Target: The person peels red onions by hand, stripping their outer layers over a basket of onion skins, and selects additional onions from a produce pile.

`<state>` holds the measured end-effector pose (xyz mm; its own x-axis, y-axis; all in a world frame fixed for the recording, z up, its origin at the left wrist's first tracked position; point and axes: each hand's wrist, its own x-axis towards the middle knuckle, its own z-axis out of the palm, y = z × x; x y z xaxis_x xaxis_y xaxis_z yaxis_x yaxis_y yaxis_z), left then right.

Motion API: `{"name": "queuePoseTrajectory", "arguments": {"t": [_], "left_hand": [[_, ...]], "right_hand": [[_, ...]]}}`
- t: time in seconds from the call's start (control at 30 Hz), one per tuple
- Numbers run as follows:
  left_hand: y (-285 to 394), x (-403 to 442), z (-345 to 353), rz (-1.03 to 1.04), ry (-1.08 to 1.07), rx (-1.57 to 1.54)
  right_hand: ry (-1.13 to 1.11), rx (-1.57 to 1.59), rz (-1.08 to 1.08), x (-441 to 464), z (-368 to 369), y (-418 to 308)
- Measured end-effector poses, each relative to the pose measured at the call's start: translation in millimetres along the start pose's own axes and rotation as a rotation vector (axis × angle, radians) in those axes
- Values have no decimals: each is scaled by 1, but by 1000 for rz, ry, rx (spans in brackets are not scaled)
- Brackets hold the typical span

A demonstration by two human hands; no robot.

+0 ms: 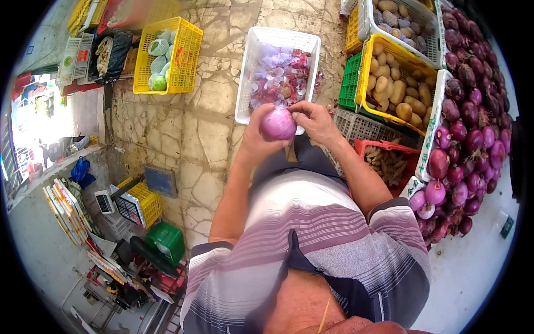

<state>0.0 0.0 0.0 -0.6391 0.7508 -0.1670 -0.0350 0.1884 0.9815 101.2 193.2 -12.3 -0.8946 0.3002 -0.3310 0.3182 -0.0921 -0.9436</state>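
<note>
A round, glossy red onion [278, 123] rests in my left hand [257, 133], whose fingers and thumb curl round its left side. My right hand [316, 122] is at the onion's upper right, thumb and fingers pinched together against it; any bit of skin between the fingertips is too small to make out. Just beyond both hands, a white plastic crate [243, 83] on the floor holds loose purple onion skins [281, 69]. More scraps of skin lie on the tiles by the crate's right side.
On the right are a yellow crate of potatoes [396, 92], a red crate of ginger-like roots [382, 167] and a big heap of red onions [473, 128]. A yellow crate [192, 55] with net-wrapped produce stands left. A green bin [167, 243] sits lower left.
</note>
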Motion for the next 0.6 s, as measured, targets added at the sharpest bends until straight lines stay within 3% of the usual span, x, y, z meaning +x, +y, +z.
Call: {"name": "queuePoseTrajectory", "arguments": {"t": [0.3, 0.6], "left_hand": [[2, 3, 1, 99, -8, 168], [-1, 3, 0, 69, 13, 150]], "right_hand": [[23, -47, 18, -2, 1, -5], [97, 47, -13, -6, 4, 7]]}}
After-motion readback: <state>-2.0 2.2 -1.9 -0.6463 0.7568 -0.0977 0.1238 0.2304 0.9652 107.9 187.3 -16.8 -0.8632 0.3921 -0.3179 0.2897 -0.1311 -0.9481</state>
